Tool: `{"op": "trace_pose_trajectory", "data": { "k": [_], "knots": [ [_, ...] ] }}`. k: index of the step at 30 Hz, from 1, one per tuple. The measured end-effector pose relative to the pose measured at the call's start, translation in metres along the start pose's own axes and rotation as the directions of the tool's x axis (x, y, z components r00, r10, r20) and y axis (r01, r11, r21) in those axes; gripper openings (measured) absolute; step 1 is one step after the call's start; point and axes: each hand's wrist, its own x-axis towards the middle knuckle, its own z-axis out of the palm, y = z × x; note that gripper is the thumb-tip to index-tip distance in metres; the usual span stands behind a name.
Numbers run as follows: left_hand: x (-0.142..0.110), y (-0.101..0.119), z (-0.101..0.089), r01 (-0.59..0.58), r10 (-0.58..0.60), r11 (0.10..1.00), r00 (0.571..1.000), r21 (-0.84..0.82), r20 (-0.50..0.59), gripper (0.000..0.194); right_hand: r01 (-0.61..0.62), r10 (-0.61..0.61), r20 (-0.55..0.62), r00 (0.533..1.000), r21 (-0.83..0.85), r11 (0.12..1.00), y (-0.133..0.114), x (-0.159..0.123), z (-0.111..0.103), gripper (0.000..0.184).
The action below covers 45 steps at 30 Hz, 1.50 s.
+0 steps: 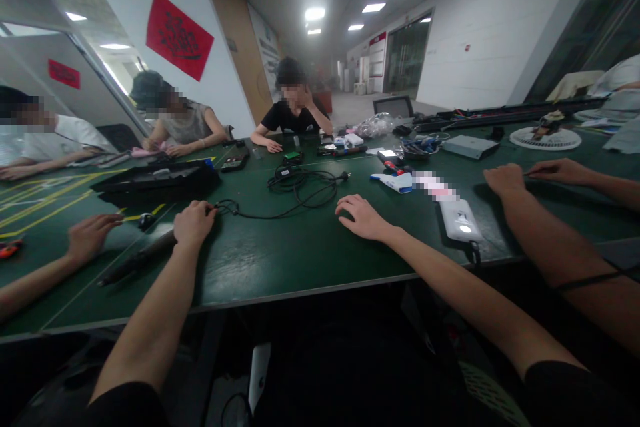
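My left hand (194, 223) is closed around the cord end of a long dark wand-shaped appliance (135, 260), which lies slanted on the table with its tip toward the lower left. From beyond my fingers a black power cord (260, 216) runs right and loops into a coil; its plug (344, 176) lies at the coil's right side. My right hand (364, 217) rests on the green tabletop, fingers apart and slightly bent, holding nothing. Nearest to it is a blue-and-white object (397, 182), a little way up and right.
A black tray (155, 179) stands back left. A white power bank-like device (459, 220) with a cable lies to the right. Other people's hands (93, 238) reach in from both sides. Across the table, a co-worker (293, 110) sits behind clutter and a grey box (470, 146).
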Motion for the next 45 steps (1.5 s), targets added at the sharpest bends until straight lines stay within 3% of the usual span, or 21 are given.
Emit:
{"op": "trace_pose_trajectory", "data": {
  "k": [4,9,15,19,23,25,28,33,36,41,45],
  "knots": [
    [-0.001,-0.025,0.003,0.141,-0.139,0.989,0.990,0.048,-0.038,0.036,0.016,-0.016,-0.012,1.000,-0.002,1.000,0.001,0.000,0.001,0.018],
    [-0.002,-0.024,0.006,0.191,-0.187,0.978,0.981,0.086,-0.058,0.042,0.034,-0.034,-0.015,0.999,0.006,0.999,0.003,0.001,0.002,0.017],
    [-0.001,-0.015,0.009,0.107,-0.107,0.987,0.994,0.120,-0.005,0.034,0.055,-0.054,-0.050,0.997,0.009,0.998,0.006,0.003,0.006,0.015],
    [-0.002,0.007,0.007,-0.003,0.000,0.994,1.000,0.107,0.019,0.041,0.064,-0.063,-0.047,0.997,0.025,0.998,0.006,0.003,0.007,0.015],
    [-0.007,0.048,0.001,-0.178,0.174,0.981,0.983,0.078,0.054,0.040,0.076,-0.075,-0.040,0.996,0.034,0.997,0.005,0.002,0.005,0.015],
    [-0.013,0.074,-0.002,-0.259,0.257,0.966,0.961,0.010,0.104,0.038,0.081,-0.080,-0.030,0.996,0.043,0.996,0.003,0.002,0.004,0.014],
    [-0.028,0.115,-0.009,-0.385,0.393,0.918,0.914,-0.093,0.098,0.034,0.095,-0.094,-0.016,0.995,0.051,0.994,0.000,0.002,0.003,0.014],
    [-0.067,0.190,-0.025,-0.655,0.671,0.725,0.741,-0.212,0.002,0.028,0.069,-0.070,-0.068,0.995,-0.025,0.997,-0.003,0.003,0.002,0.014],
    [-0.091,0.238,-0.036,-0.757,0.769,0.602,0.636,-0.254,-0.071,0.027,-0.004,-0.014,-0.137,0.991,-0.127,0.992,-0.004,0.003,0.002,0.014],
    [-0.119,0.308,-0.047,-0.773,0.774,0.574,0.620,-0.269,-0.130,0.027,-0.092,0.032,-0.208,0.978,-0.286,0.954,-0.005,0.002,0.000,0.013],
    [-0.130,0.334,-0.051,-0.738,0.748,0.602,0.655,-0.305,-0.108,0.030,-0.171,0.104,-0.228,0.968,-0.299,0.939,0.000,0.002,-0.002,0.011]
  ]
}}
